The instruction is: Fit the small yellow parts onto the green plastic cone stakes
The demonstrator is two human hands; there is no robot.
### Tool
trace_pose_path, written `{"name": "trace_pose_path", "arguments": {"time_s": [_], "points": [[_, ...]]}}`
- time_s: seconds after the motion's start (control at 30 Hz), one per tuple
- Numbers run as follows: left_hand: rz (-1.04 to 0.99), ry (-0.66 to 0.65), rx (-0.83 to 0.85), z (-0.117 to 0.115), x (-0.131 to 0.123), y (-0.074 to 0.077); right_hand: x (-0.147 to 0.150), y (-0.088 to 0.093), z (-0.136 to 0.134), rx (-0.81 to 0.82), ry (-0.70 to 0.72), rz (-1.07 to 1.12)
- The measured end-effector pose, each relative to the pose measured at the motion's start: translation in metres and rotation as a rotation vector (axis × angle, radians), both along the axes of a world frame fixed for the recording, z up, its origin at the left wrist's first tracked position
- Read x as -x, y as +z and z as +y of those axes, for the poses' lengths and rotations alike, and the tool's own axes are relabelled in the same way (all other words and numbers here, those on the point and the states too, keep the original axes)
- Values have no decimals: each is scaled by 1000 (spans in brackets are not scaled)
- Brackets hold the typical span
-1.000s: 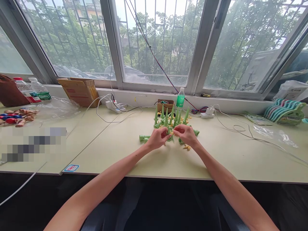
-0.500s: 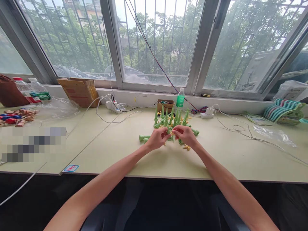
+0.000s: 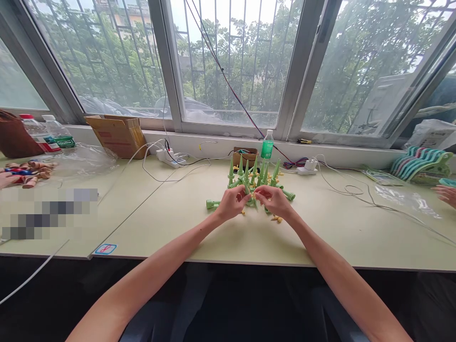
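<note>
My left hand (image 3: pixel 231 203) and my right hand (image 3: pixel 274 201) meet over the pale green table (image 3: pixel 342 232), fingers pinched together on a green cone-shaped plastic spike (image 3: pixel 251 197) with a small yellow piece at my fingertips. Behind my hands stands a cluster of upright green spikes (image 3: pixel 253 174). One green spike (image 3: pixel 212 204) lies flat to the left of my left hand. A few small yellow parts (image 3: pixel 276 218) lie by my right wrist.
A green-labelled bottle (image 3: pixel 267 145) and a small brown box (image 3: pixel 245 156) stand behind the spikes. Power strips and cables run along the window sill. A cardboard box (image 3: pixel 117 135) is at back left. Other people's hands show at the far left (image 3: pixel 7 179) and far right (image 3: pixel 444 194).
My hands have stayed together on the spike, shifting slightly up and away. Another person's hand has come into view at each side edge.
</note>
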State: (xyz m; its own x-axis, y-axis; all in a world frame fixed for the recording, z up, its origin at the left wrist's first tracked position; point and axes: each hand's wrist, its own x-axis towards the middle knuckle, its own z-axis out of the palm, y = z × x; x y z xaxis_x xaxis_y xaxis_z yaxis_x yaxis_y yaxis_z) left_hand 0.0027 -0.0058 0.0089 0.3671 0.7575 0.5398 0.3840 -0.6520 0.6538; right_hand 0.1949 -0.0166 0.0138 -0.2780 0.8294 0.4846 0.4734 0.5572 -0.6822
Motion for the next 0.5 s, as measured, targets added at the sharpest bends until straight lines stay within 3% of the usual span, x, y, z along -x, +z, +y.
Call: {"name": "trace_pose_path", "arguments": {"time_s": [0.5], "points": [[-55, -45, -83, 1, 0, 1, -1, -6, 6, -46, -28, -73]]}}
